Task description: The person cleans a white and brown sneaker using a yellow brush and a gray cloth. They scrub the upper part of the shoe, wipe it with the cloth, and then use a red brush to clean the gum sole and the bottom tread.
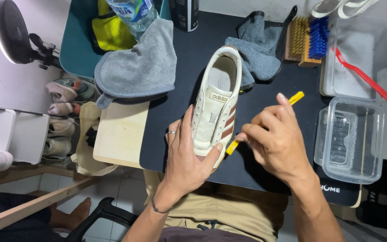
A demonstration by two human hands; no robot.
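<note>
Left hand steadies a cream sneaker; right hand grips a yellow brush at its sole edge.
Keeping the toe clamped against the black mat should let short strokes bite. Beyond the fingers lie grey cloths; right of the brush, a clear tub.

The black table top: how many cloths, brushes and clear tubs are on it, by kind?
Grey microfibre cloths: 2
Brushes: 4, a tan bristle wooden one, a blue bristle one, a red long-handled one, a yellow slim one in the right hand
Clear plastic tubs: 2
Total: 8
</note>
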